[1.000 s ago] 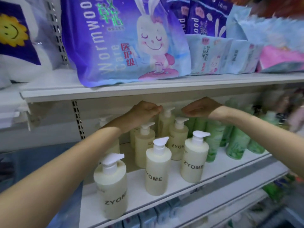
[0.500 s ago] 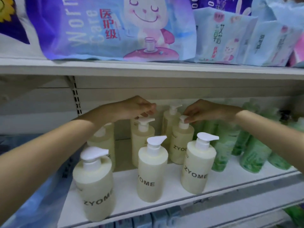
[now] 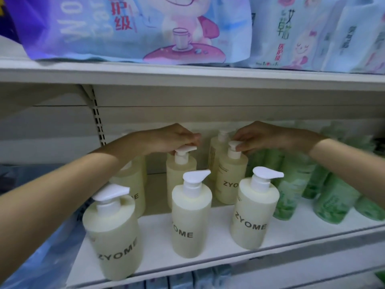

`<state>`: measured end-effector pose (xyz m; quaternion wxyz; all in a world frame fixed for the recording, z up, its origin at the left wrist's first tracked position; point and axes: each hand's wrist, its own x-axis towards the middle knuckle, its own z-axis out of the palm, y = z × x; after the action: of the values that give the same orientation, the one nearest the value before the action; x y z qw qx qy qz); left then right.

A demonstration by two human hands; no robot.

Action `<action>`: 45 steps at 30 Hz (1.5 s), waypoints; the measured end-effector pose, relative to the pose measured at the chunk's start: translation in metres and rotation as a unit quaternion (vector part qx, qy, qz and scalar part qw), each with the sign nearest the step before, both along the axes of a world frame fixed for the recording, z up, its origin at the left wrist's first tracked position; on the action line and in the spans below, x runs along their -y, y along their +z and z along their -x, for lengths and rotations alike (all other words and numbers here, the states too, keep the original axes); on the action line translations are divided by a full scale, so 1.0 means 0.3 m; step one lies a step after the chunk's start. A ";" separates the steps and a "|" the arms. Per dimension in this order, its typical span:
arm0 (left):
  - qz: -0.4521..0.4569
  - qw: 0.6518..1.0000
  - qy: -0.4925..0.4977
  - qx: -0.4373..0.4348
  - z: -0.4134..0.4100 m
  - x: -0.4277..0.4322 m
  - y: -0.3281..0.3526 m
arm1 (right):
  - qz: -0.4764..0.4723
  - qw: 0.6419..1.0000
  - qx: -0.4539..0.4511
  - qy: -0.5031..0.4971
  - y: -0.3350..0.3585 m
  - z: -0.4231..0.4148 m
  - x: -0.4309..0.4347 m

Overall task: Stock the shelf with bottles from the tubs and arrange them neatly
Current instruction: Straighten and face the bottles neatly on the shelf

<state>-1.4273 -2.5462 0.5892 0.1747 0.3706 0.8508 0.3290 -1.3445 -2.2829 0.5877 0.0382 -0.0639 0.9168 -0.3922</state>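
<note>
Seven cream pump bottles stood upright on the shelf (image 3: 208,261). At the left, the front-left bottle (image 3: 113,243) sat near the lip with its ZYOME label facing out, and another cream bottle (image 3: 133,184) behind it was half hidden by the person's forearm. The left hand (image 3: 166,138), fingers curled, pinched the pump head of the second-row middle bottle (image 3: 179,170), which showed no label; the front-middle bottle (image 3: 190,222) stood just before it. The right hand (image 3: 262,136) gripped the pump head of the second-row right bottle (image 3: 229,176), with a rear bottle (image 3: 216,147) close behind and the front-right bottle (image 3: 253,215) ahead. Green bottles (image 3: 333,201) crowded the right end of the shelf.

Stocking looked well advanced — three front spouts all pointed right. What seemed left was tidying: squaring the second row's labels and spouts and closing the gaps between bottles. The tubs were out of view, so how many bottles remained could not be told.
</note>
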 end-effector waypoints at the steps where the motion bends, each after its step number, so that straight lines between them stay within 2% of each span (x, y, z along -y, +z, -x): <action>1: -0.001 1.000 -0.001 0.001 -0.001 0.000 -0.001 | 0.000 1.000 0.002 -0.002 -0.002 0.002 -0.002; 6: -0.007 1.000 0.004 -0.006 -0.004 0.005 -0.007 | -0.011 1.000 0.004 -0.014 -0.010 -0.004 -0.004; 12: -0.062 0.997 0.034 -0.025 -0.027 0.013 0.034 | -0.139 0.987 -0.055 -0.059 0.039 -0.032 0.018; 19: -0.111 0.993 0.044 -0.012 -0.088 0.110 0.098 | -0.145 0.978 -0.147 -0.037 0.141 -0.100 0.179; 26: -0.180 0.980 0.079 0.025 -0.173 0.331 0.072 | -0.091 0.984 -0.142 0.065 0.133 -0.144 0.516; 31: -0.212 0.968 0.130 0.038 -0.226 0.500 0.001 | -0.112 0.983 -0.117 0.089 0.100 -0.139 0.676; 35: -0.234 0.959 0.147 0.069 -0.288 0.581 -0.089 | -0.120 0.986 -0.080 0.088 0.043 -0.152 0.759; 41: -0.276 0.937 0.167 0.137 -0.375 0.637 -0.284 | -0.147 0.981 -0.110 0.057 -0.085 -0.185 0.848; 45: -0.280 0.934 0.147 0.167 -0.389 0.651 -0.354 | -0.074 0.991 -0.106 0.027 -0.120 -0.199 0.868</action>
<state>-1.3107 -2.7414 0.4830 0.1529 0.2153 0.7274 0.6333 -1.2846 -2.5433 0.5517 -0.0435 -0.1270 0.9401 -0.3133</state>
